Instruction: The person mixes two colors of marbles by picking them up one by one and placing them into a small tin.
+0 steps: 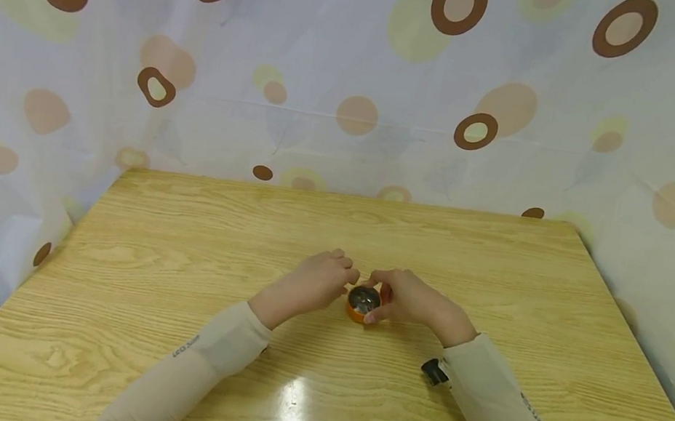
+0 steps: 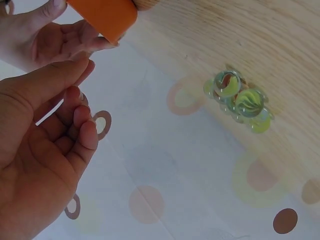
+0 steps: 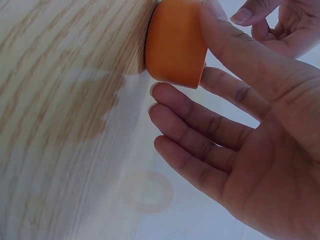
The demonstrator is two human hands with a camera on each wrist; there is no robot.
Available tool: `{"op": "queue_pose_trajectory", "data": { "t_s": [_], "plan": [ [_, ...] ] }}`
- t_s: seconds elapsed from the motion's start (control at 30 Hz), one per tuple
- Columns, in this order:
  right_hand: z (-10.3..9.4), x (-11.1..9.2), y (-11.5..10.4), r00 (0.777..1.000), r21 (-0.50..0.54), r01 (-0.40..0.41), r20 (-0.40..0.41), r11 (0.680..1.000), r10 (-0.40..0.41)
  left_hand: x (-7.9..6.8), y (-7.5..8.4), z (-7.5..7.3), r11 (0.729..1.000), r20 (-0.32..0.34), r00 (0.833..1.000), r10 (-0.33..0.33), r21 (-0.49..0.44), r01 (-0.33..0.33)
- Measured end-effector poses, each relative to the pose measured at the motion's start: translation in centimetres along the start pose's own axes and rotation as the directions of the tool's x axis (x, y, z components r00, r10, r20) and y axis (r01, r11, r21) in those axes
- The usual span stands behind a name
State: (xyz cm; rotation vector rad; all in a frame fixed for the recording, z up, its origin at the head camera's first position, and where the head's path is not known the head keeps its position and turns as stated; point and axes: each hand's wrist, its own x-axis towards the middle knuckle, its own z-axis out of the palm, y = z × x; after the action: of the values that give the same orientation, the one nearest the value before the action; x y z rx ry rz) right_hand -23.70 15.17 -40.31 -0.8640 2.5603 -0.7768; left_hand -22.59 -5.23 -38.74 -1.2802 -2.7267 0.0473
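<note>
The right hand (image 1: 408, 299) pinches the orange bowl (image 1: 362, 303) standing on the table (image 1: 206, 241); the left hand (image 1: 321, 279), loosely bent, seems empty beside it; some marbles (image 2: 248, 103) lie outside, so the work looks unfinished.

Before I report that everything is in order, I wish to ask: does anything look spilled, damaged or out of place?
Nothing clearly stands out. The right hand grips the orange round object, which shows no visible damage. The glass marbles sit bunched together on the table, not scattered.
</note>
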Motion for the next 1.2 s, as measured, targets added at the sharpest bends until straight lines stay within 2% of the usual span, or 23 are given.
{"op": "queue_pose_trajectory", "data": {
  "t_s": [0.3,0.7,0.93,1.2],
  "plan": [
    [0.0,-0.1,0.0,1.0,-0.002,-0.02,0.0,1.0,0.02,-0.2,-1.4,0.0,0.998,-0.004,0.998,-0.055,-0.008,0.055],
    [0.0,-0.1,0.2,0.999,0.007,-0.034,0.009,0.999,0.034,-0.9,-2.8,0.5,0.996,0.013,0.997,-0.078,-0.032,0.079],
    [0.0,-0.1,0.2,0.998,0.009,-0.057,0.018,0.998,0.057,-1.4,-3.6,0.2,0.994,0.019,0.994,-0.107,-0.033,0.107],
    [0.0,-0.3,0.0,0.998,0.004,-0.054,0.011,0.999,0.054,-1.6,-4.1,0.3,0.983,0.064,0.984,-0.164,-0.078,0.169]
  ]
}}
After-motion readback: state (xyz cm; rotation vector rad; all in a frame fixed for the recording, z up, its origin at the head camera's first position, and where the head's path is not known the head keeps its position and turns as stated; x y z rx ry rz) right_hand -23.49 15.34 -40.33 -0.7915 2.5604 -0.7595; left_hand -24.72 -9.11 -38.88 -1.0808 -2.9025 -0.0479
